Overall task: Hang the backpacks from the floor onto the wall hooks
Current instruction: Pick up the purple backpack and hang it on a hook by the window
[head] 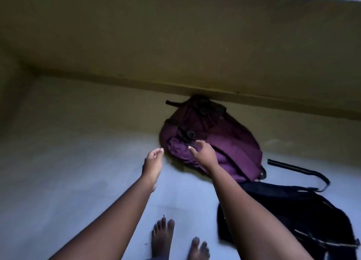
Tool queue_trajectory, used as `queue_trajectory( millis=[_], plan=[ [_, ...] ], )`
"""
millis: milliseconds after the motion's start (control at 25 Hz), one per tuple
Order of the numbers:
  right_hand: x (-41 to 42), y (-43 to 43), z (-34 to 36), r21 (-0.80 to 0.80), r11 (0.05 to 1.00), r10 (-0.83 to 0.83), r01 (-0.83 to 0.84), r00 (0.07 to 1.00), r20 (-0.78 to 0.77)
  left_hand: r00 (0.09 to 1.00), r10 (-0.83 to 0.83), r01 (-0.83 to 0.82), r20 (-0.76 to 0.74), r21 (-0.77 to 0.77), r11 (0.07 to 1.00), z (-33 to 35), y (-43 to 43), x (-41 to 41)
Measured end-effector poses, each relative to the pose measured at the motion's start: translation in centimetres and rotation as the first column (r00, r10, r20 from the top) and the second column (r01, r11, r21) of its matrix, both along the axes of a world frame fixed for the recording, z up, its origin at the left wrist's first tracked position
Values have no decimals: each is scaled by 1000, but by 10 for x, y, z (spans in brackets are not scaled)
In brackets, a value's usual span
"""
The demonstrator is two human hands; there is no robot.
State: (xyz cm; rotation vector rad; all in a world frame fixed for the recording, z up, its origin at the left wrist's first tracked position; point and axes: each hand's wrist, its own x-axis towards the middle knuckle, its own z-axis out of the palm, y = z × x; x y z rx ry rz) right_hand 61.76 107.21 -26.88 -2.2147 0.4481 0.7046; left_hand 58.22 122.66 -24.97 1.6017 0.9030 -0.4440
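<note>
Currently both hands are stretched forward and down toward the purple backpack [213,140], which lies on the floor [88,162] with its top end pressed against the base of the wall [175,44]. Long axis of the pack runs from the wall end, where the dark top handle and strap bunch, diagonally back toward the right.

Right hand [205,154]: fingers spread and loose, holding nothing, over the near left part of the pack, close to the black buckle [190,135]. Contact cannot be told from this view. Left hand [153,163]: fingers lightly curled, empty, just left of the pack's edge and apart from it. Right hand is the nearer one.

A second, black backpack [293,211] lies on the floor nearer the person, right of the bare feet [162,234], its strap looping toward the purple one.

No wall hooks visible in frame. Judgement: neither pack is hung yet; the handle lies beyond the hands, toward the wall, so the reach likely needs to extend further.
</note>
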Motion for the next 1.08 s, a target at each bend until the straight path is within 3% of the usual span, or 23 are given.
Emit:
queue_trajectory(
  millis=[80, 160, 240, 320, 520, 640, 720, 840, 960, 1080],
  plan=[
    [10, -1, -85, -105, 971, 211, -216, 976, -58, 1000, 8, -8, -23, -8, 1000, -70, -11, 12],
    [7, 2, -177, -285, 852, 409, -439, 898, -159, 999, 12, -14, -43, -48, 999, -150, -22, 19],
    [2, 2, -237, -543, 684, 512, -488, 851, -119, 997, 39, -43, -71, -64, 997, -199, -27, 24],
    [1, -1, -249, -607, 618, 560, -499, 822, -105, 991, 80, -91, -109, -105, 990, -221, -26, 16],
    [34, -22, -167, -436, 745, 563, -504, 826, 7, 965, 153, -197, -215, -202, 959, -167, -12, -8],
    [45, -6, -72, -265, 753, 615, -602, 787, -42, 955, -33, -88, -295, -386, 918, -87, -16, -18],
    [50, 24, -12, -150, 765, 628, -626, 777, -42, 936, -161, 16, -312, -422, 906, -41, -25, -27],
    [52, 67, 45, -3, 839, 544, -545, 838, -35, 980, 66, -113, -189, -247, 962, 3, -30, -34],
    [41, 86, 95, 281, 888, 403, -365, 911, -90, 968, 249, -250, -40, -20, 968, 43, -4, -34],
    [10, 85, 152, 290, 807, 564, -515, 818, -117, 887, 461, -460, -15, 33, 887, 92, 40, -32]
  ],
)
